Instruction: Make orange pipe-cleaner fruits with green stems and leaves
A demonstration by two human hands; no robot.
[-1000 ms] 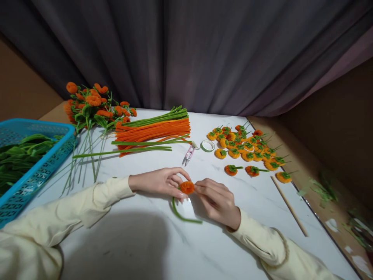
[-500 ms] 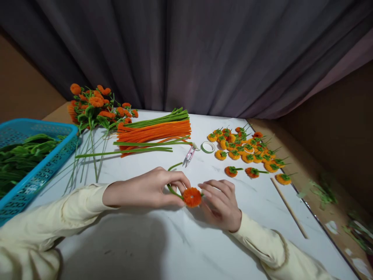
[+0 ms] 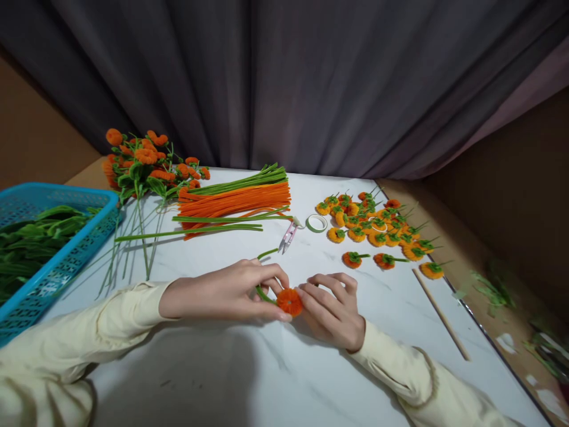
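Between my two hands is a round orange pipe-cleaner flower, its ribbed face turned up toward me. My left hand pinches it from the left. A curved green pipe cleaner loops out through the fingers of that hand, and its far end points toward the snips. On the other side, my right hand has its fingertips closed at the flower's right edge; what the thumb does there is hidden. Just beyond my hands lie small pink-handled thread snips and a roll of tape.
Orange and green pipe cleaners lie in a bundle at the back. Several finished flowers are heaped behind the blue basket of green leaves. To the right are several small flower heads and a wooden stick.
The flower has shifted slightly left, and its small centre hole looks narrower. My right fingertips have moved left, against its edge. My left thumb now reaches further under it.
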